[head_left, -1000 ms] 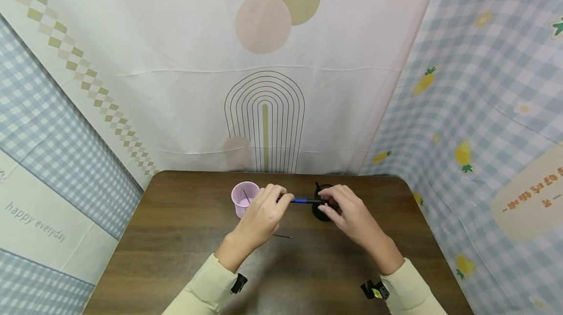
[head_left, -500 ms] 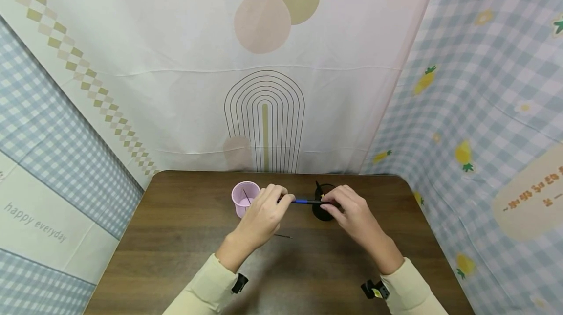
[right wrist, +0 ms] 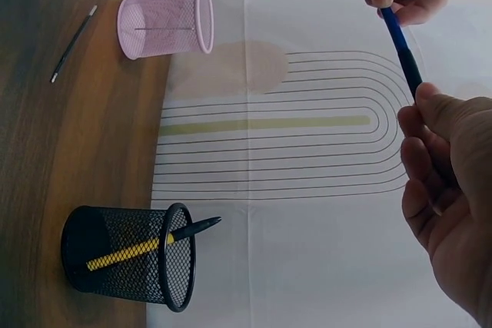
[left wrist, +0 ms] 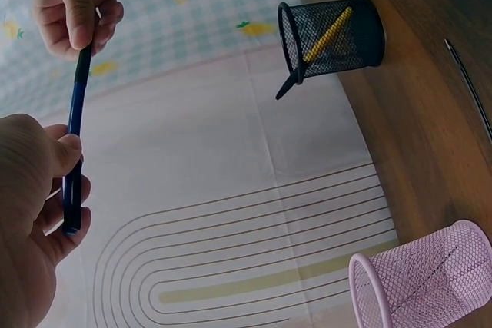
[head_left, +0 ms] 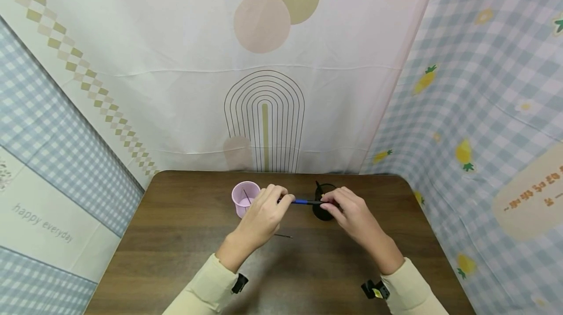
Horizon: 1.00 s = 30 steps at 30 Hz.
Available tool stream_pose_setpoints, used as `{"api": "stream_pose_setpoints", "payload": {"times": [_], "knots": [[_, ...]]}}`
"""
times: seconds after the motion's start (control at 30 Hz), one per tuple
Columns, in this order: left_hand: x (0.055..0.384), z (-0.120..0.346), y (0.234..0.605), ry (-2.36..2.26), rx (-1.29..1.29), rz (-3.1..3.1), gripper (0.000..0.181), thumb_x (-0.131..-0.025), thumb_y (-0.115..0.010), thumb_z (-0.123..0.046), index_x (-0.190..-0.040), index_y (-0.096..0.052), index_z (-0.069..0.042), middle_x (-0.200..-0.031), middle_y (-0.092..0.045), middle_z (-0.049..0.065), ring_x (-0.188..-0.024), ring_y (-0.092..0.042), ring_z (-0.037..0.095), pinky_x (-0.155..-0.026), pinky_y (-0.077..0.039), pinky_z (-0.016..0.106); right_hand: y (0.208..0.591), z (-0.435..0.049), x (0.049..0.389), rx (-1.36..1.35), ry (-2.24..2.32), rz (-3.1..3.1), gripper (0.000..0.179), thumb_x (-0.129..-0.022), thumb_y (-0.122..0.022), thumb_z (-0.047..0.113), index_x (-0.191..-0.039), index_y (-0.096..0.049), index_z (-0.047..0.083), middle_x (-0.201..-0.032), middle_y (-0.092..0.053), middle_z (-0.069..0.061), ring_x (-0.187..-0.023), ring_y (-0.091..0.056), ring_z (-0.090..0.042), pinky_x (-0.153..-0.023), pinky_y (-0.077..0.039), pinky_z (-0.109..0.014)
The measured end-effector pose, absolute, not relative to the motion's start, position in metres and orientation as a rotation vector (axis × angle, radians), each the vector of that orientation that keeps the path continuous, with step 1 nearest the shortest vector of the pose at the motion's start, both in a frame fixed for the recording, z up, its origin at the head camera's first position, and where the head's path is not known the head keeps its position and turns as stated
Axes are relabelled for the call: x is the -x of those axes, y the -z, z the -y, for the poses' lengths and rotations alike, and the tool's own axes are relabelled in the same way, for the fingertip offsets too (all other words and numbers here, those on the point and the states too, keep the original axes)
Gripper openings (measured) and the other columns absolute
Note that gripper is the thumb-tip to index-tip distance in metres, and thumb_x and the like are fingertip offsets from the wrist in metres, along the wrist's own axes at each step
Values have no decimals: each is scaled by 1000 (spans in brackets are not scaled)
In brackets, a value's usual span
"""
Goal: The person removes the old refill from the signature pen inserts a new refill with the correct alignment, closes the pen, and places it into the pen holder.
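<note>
A blue pen [head_left: 301, 202] with a black grip section is held level between both hands above the table. My left hand [head_left: 265, 210] grips its blue barrel, with the thumb and fingers wrapped round it in the left wrist view. At the other end, my right hand [head_left: 349, 211] pinches the black section between thumb and fingertips; the pen's tip is hidden there. Beyond the right hand stands a black mesh pen cup [right wrist: 127, 255] holding a yellow-and-black pen [right wrist: 196, 228]. A pink mesh pen cup [head_left: 244, 196], with a thin dark rod inside, is beside the left hand.
On the brown wooden table [head_left: 184, 256] lies a thin pen refill [left wrist: 467, 81], partly hidden by the left hand in the head view. A patterned cloth [head_left: 343, 109] hangs behind the table, and checked cloth [head_left: 462, 85] hangs at the right side.
The right hand's fingers have closed more tightly on the black end of the pen. The left hand and the cups stay in place.
</note>
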<state>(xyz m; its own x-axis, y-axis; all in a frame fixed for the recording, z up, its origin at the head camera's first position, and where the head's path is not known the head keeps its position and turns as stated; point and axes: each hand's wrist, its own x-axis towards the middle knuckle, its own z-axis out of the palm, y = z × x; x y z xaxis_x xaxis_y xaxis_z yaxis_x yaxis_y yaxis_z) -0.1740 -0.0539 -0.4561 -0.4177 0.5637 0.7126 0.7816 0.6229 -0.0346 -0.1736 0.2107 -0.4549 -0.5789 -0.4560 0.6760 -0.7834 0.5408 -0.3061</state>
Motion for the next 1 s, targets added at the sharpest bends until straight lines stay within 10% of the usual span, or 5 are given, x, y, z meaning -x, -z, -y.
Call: {"api": "stream_pose_setpoints", "payload": {"times": [1.0], "knots": [[175, 51, 457, 414, 1045, 2152, 29, -84, -63, 12, -106, -68, -5, -101, -63, 8, -90, -59, 23, -67, -47, 29, 450, -205, 174, -1066, -702, 2290, 31, -78, -86, 0, -104, -71, 9, -107, -69, -3, -99, -65, -19, -80, -56, -33]]}}
